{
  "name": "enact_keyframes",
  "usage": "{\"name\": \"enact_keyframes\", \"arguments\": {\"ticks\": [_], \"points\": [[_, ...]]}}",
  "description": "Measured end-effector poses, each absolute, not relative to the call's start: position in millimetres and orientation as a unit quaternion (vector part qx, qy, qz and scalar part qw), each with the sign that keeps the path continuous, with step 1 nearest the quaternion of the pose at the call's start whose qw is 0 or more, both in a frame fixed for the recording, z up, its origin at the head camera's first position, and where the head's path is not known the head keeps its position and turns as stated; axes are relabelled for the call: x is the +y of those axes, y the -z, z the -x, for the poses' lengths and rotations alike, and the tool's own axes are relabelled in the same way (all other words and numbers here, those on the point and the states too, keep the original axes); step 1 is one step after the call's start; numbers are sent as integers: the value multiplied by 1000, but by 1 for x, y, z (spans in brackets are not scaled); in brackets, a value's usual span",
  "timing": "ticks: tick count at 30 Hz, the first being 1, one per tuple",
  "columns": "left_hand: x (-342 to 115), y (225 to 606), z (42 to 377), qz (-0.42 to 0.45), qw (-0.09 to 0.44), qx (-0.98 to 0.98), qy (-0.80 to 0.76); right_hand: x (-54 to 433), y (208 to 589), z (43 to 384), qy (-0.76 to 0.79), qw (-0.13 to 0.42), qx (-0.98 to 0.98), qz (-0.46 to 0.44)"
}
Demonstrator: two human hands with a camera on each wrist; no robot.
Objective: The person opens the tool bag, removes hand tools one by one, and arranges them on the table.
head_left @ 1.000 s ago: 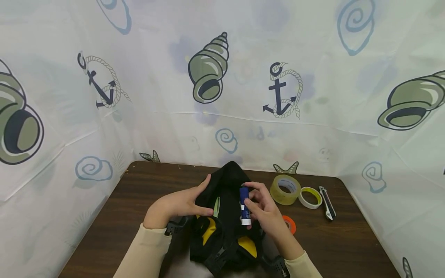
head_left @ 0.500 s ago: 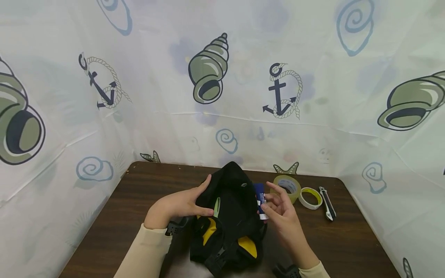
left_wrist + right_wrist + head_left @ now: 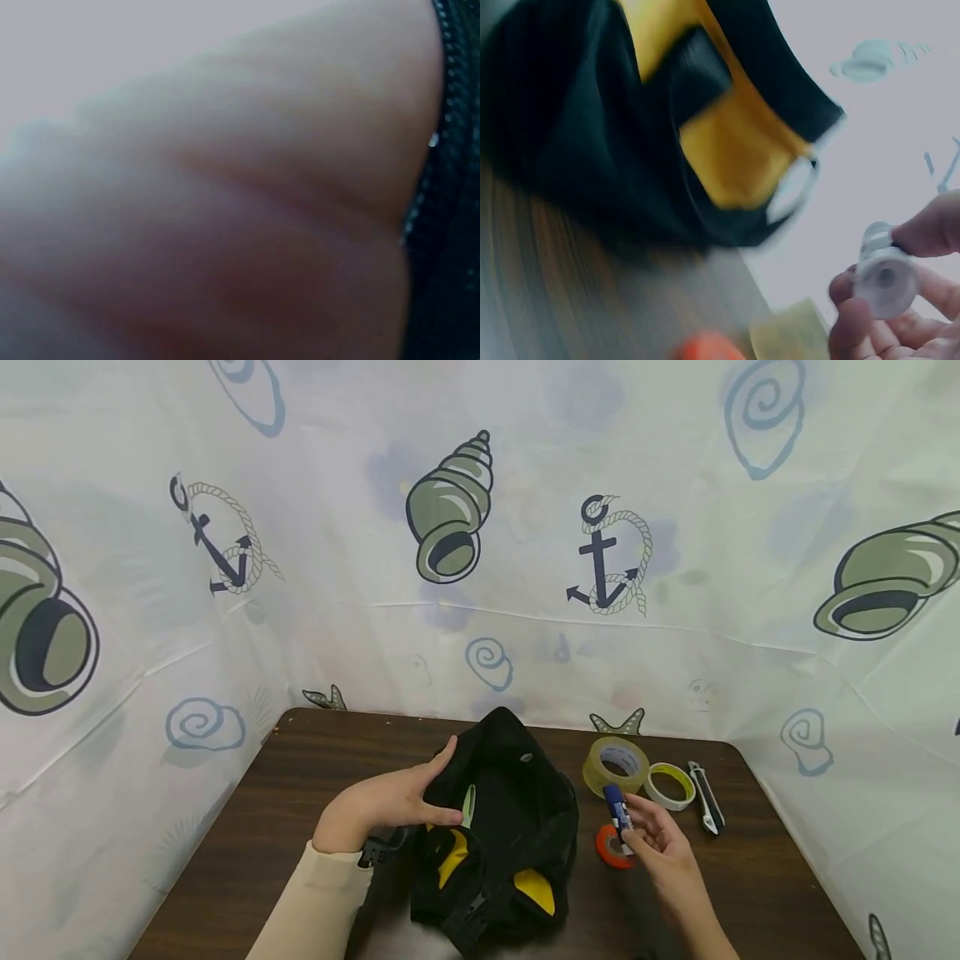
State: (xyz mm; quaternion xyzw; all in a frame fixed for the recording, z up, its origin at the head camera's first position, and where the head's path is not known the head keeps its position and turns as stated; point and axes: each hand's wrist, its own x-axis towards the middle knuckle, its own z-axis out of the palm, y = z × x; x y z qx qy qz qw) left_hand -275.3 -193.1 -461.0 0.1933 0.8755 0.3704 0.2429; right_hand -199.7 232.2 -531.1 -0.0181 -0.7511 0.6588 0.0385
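A black bag (image 3: 525,827) with yellow patches stands on the table, its mouth gaping upward. My left hand (image 3: 382,802) holds the left side of its opening, thumb at the front beside a light green loop (image 3: 468,806); some fingers are hidden by the fabric. The left wrist view is mostly blurred skin, with the bag's dark edge (image 3: 450,180) at the right. To the right of the bag, my right hand (image 3: 663,843) pinches a blue glue stick (image 3: 617,808) between thumb and fingers. In the right wrist view its white round base (image 3: 886,282) faces the camera.
Just behind the glue stick lies an orange tape roll (image 3: 609,850). Further back are a wide clear tape roll (image 3: 595,772), a white tape roll with yellow inside (image 3: 660,797) and a utility knife (image 3: 707,802). A patterned sheet (image 3: 540,677) hangs behind the wooden table (image 3: 300,777).
My right hand has carried the glue stick from over the bag's opening rightward to beside the orange tape roll. The left hand keeps its hold on the bag.
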Motion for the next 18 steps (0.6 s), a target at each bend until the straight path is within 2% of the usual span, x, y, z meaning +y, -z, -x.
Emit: {"name": "enact_keyframes", "arguments": {"ticks": [6, 13, 18], "points": [[-194, 460, 275, -189, 243, 877, -368, 274, 555, 196, -619, 71, -782, 33], [-189, 464, 278, -202, 237, 882, -355, 312, 585, 197, -561, 28, -813, 156], [-190, 463, 277, -193, 237, 887, -346, 312, 592, 205, -504, 35, -848, 158]]}}
